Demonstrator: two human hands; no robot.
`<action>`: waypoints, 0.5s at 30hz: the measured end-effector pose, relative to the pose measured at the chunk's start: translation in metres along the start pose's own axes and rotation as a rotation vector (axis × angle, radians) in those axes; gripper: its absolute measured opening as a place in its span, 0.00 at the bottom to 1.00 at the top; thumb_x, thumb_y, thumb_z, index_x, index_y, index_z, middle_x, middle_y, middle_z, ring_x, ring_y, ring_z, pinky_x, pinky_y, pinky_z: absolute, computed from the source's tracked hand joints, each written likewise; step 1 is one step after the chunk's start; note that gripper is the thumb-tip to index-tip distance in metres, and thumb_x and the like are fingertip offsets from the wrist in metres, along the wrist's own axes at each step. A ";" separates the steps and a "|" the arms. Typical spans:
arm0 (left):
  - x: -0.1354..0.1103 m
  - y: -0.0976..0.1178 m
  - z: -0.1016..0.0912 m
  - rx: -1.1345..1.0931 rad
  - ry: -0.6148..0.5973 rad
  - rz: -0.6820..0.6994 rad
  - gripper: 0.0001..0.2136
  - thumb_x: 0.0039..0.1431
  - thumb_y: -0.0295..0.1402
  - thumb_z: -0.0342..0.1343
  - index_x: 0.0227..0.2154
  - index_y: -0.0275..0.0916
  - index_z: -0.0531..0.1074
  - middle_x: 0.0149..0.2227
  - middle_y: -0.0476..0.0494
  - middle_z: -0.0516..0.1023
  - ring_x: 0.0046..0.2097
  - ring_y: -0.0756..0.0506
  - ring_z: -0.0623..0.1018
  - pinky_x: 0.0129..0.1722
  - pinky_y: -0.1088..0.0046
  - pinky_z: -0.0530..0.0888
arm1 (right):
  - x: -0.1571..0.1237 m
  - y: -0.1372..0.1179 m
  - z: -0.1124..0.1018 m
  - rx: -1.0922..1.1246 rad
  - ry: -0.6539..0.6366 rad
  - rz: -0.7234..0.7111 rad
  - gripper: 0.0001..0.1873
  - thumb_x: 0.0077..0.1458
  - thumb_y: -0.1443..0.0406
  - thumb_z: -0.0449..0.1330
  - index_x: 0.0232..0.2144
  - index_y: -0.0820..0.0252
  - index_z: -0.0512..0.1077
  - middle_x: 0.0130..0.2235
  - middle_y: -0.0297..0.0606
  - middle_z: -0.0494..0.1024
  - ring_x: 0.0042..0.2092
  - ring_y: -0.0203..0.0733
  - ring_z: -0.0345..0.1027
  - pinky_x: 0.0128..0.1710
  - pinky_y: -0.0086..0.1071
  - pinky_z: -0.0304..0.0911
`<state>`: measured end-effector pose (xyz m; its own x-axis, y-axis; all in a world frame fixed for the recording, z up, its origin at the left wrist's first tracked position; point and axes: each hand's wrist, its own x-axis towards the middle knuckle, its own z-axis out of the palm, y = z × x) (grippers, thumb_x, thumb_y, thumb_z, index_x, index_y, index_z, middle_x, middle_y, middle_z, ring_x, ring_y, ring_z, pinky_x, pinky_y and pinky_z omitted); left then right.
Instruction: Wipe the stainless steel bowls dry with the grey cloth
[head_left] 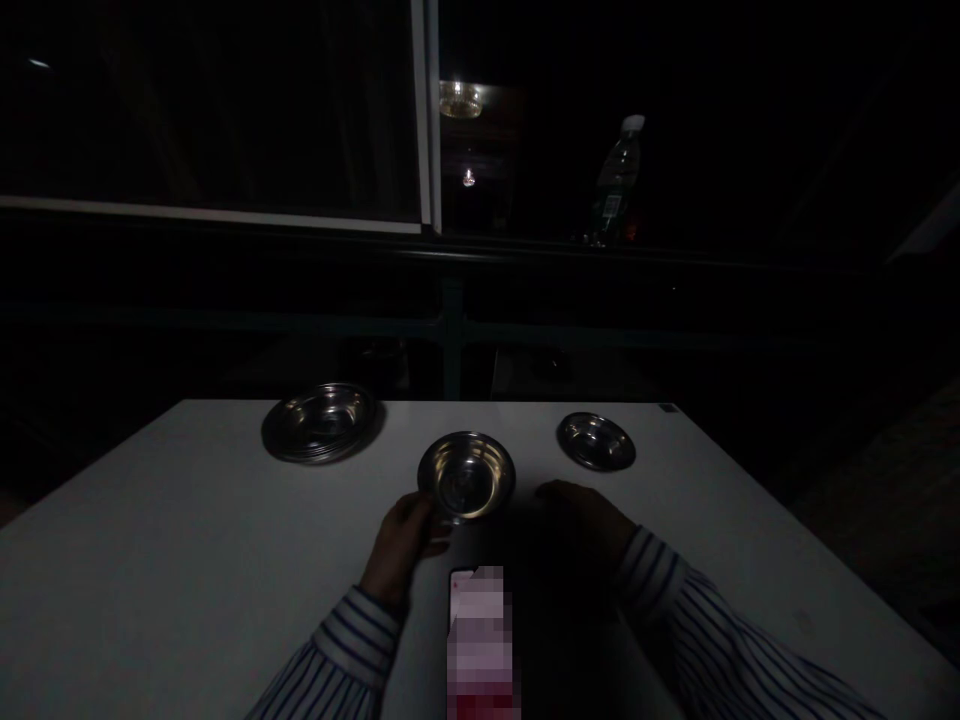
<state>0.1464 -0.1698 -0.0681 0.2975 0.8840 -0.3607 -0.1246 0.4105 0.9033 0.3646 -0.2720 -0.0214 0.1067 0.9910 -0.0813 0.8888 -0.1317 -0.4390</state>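
A shiny round metal bowl [466, 478] is tilted a little toward me at the middle of the white table [150, 560]. My left hand [405, 540] is closed on its near left rim, thumb at the edge and fingers underneath. To the right of the bowl, apart from it, my right hand [589, 520] holds nothing that I can see; its fingers reach forward and are loosely apart, partly lost in shadow. A stack of metal dishes [319, 425] stands at the far left. One shallow metal dish [596, 441] lies at the far right.
A phone with a lit, pixelated screen [480, 640] is between my forearms at the near side. Beyond the table's far edge are a dark window frame [427, 120] and a plastic bottle [619, 180] on the ledge. The room is very dim.
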 end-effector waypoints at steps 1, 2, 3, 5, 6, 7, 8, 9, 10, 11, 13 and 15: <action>0.003 0.001 -0.002 0.056 0.011 0.019 0.19 0.44 0.40 0.57 0.37 0.31 0.68 0.28 0.39 0.75 0.27 0.46 0.75 0.26 0.67 0.73 | 0.006 0.001 0.000 -0.011 -0.027 0.024 0.19 0.53 0.65 0.47 0.46 0.65 0.66 0.46 0.47 0.71 0.47 0.43 0.65 0.45 0.34 0.58; 0.006 0.003 -0.003 0.098 0.034 0.044 0.20 0.43 0.42 0.57 0.35 0.31 0.69 0.28 0.39 0.75 0.27 0.47 0.75 0.26 0.68 0.72 | 0.011 0.002 0.000 -0.023 -0.064 0.047 0.20 0.53 0.65 0.47 0.46 0.66 0.66 0.45 0.47 0.72 0.46 0.44 0.65 0.44 0.35 0.59; 0.011 0.006 -0.005 0.125 0.059 0.067 0.21 0.42 0.44 0.57 0.35 0.30 0.70 0.29 0.39 0.75 0.28 0.47 0.74 0.26 0.69 0.72 | 0.016 0.002 0.002 -0.029 -0.103 0.065 0.19 0.53 0.64 0.47 0.46 0.65 0.67 0.45 0.47 0.72 0.46 0.45 0.66 0.43 0.36 0.59; 0.022 0.013 -0.006 0.145 0.061 0.068 0.23 0.42 0.46 0.55 0.36 0.31 0.70 0.29 0.39 0.75 0.29 0.46 0.74 0.26 0.69 0.71 | 0.023 0.001 0.008 -0.038 -0.159 0.074 0.19 0.53 0.60 0.48 0.43 0.62 0.69 0.43 0.46 0.73 0.44 0.46 0.67 0.41 0.37 0.60; 0.028 0.018 -0.006 0.144 0.032 0.048 0.24 0.43 0.48 0.54 0.37 0.32 0.70 0.29 0.39 0.75 0.29 0.45 0.75 0.26 0.68 0.71 | 0.025 0.000 0.011 -0.041 -0.169 0.066 0.18 0.53 0.59 0.48 0.41 0.60 0.71 0.42 0.45 0.74 0.42 0.47 0.68 0.40 0.37 0.60; 0.032 0.022 -0.006 0.148 -0.006 0.021 0.24 0.43 0.49 0.53 0.36 0.32 0.71 0.27 0.40 0.75 0.28 0.45 0.74 0.25 0.68 0.71 | 0.027 -0.001 0.013 -0.039 -0.173 0.054 0.19 0.53 0.57 0.47 0.39 0.59 0.72 0.41 0.44 0.75 0.41 0.47 0.68 0.39 0.38 0.61; 0.037 0.026 -0.004 0.156 -0.044 -0.004 0.24 0.43 0.49 0.53 0.35 0.32 0.71 0.25 0.40 0.75 0.26 0.45 0.74 0.24 0.68 0.70 | 0.028 -0.003 0.015 -0.027 -0.177 0.033 0.19 0.53 0.56 0.47 0.38 0.58 0.72 0.40 0.43 0.75 0.40 0.47 0.69 0.38 0.38 0.61; 0.040 0.029 -0.003 0.171 -0.077 -0.022 0.24 0.43 0.50 0.52 0.34 0.32 0.72 0.22 0.42 0.74 0.24 0.46 0.73 0.23 0.68 0.70 | 0.029 -0.004 0.017 -0.008 -0.178 0.007 0.19 0.54 0.56 0.46 0.38 0.57 0.72 0.40 0.43 0.75 0.40 0.47 0.69 0.38 0.38 0.61; 0.042 0.031 -0.001 0.182 -0.105 -0.032 0.24 0.43 0.50 0.52 0.34 0.32 0.72 0.20 0.43 0.73 0.22 0.46 0.73 0.23 0.69 0.69 | 0.030 -0.004 0.018 0.019 -0.172 -0.017 0.19 0.54 0.56 0.46 0.38 0.58 0.72 0.40 0.43 0.75 0.40 0.47 0.69 0.39 0.38 0.61; 0.044 0.033 0.002 0.185 -0.122 -0.030 0.24 0.44 0.49 0.52 0.35 0.32 0.72 0.19 0.44 0.73 0.22 0.47 0.72 0.22 0.70 0.69 | 0.031 -0.005 0.017 0.054 -0.163 -0.035 0.19 0.54 0.57 0.47 0.39 0.58 0.72 0.41 0.43 0.75 0.41 0.46 0.69 0.39 0.38 0.61; 0.047 0.032 0.007 0.159 -0.145 -0.019 0.23 0.45 0.47 0.53 0.39 0.34 0.71 0.22 0.44 0.74 0.23 0.48 0.73 0.24 0.70 0.70 | 0.034 -0.003 0.014 0.160 -0.141 -0.069 0.18 0.53 0.59 0.48 0.41 0.60 0.71 0.43 0.43 0.74 0.44 0.45 0.67 0.42 0.37 0.61; 0.049 0.029 0.013 0.087 -0.166 0.003 0.22 0.45 0.44 0.54 0.42 0.36 0.69 0.27 0.43 0.76 0.26 0.48 0.74 0.27 0.70 0.71 | 0.036 0.002 0.008 0.309 -0.079 -0.099 0.19 0.55 0.60 0.46 0.43 0.61 0.68 0.45 0.42 0.73 0.46 0.43 0.66 0.44 0.36 0.60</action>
<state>0.1698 -0.1177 -0.0564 0.4501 0.8331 -0.3213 -0.0454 0.3808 0.9236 0.3667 -0.2365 -0.0323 -0.0187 0.9959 -0.0883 0.7144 -0.0485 -0.6981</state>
